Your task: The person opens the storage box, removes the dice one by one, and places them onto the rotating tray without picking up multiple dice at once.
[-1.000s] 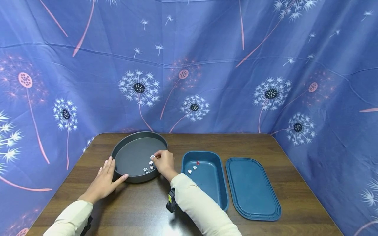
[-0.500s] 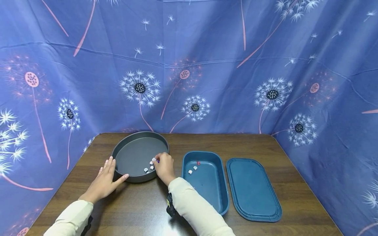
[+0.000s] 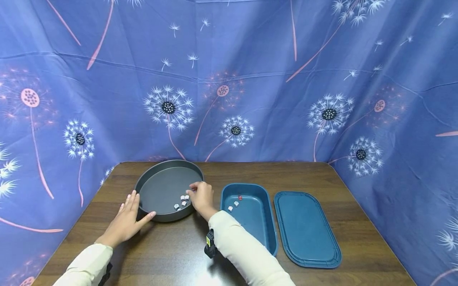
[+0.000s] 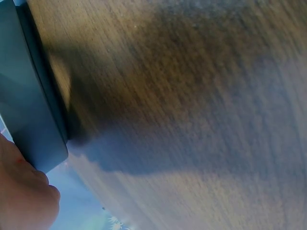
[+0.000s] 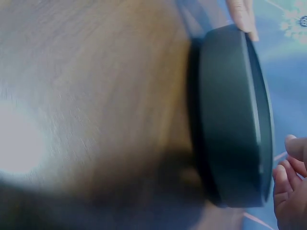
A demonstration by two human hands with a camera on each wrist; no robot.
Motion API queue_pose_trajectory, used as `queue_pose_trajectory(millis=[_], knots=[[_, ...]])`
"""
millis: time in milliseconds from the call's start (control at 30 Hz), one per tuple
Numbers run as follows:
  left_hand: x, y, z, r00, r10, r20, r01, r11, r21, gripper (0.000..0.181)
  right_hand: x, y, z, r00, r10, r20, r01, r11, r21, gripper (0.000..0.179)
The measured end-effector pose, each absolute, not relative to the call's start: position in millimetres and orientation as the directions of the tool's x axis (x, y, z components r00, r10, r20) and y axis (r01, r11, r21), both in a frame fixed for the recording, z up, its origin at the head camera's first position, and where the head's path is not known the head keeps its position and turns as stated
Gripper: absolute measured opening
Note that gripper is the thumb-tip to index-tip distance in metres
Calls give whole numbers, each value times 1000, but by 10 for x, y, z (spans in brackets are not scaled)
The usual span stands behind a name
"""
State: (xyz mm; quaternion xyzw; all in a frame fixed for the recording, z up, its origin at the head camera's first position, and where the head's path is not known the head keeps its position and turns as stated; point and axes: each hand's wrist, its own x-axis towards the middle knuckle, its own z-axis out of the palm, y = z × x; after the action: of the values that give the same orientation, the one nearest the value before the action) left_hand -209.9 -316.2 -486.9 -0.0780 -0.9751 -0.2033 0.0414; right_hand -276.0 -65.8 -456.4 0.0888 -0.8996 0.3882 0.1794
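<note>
A round dark pan [image 3: 161,172] stands on the table, with several white dice [image 3: 176,206] lying in its near right part. My left hand [image 3: 125,220] rests against the pan's left side, fingers straight and thumb along the near rim. Over the right rim is my right hand [image 3: 202,198], its fingertips close beside two adjoining dice. In the right wrist view, the thumb [image 5: 296,147] stands apart from the loosely bent fingers, and nothing shows between them. The left wrist view catches the pan's outer wall [image 4: 29,96] and part of the left hand [image 4: 26,196].
Right of the pan, a blue rectangular container [image 3: 255,230] holds one red die [image 3: 240,197] and two white dice [image 3: 233,206]. A matching blue lid [image 3: 305,230] lies flat beside it. Patterned blue cloth [image 3: 272,99] hangs behind the wooden table [image 3: 168,254].
The right hand has lowered a white die beside another in the pan and let go, its fingertips drawing back slightly right. A blue spot by its fingers is gone. The left hand stays put.
</note>
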Motion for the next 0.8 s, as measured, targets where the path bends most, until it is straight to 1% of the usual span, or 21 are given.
queue_pose_trajectory(millis=[133,367,467,667,800], knots=[[-2087,-3160,-4883,-985,133,107,165,908,385,101,-2764,-534,-4428,-930,-31,366,-295,656,-695,15],[-2050,-3132,-4900,-984,130,118,166,909,383,100,-2756,-244,-4308,-912,-102,398,-376,594,-711,12],[-2048,-3136,-4908,-986,126,111,160,908,387,100,-2754,-105,-4280,-914,-123,387,-385,567,-728,13],[-2048,-3138,-4918,-984,125,124,164,908,386,100,-2751,187,-4272,-924,-155,350,-373,568,-733,15],[-2049,-3130,-4930,-983,126,136,169,909,380,100,-2750,375,-4304,-936,-181,302,-349,594,-725,16]])
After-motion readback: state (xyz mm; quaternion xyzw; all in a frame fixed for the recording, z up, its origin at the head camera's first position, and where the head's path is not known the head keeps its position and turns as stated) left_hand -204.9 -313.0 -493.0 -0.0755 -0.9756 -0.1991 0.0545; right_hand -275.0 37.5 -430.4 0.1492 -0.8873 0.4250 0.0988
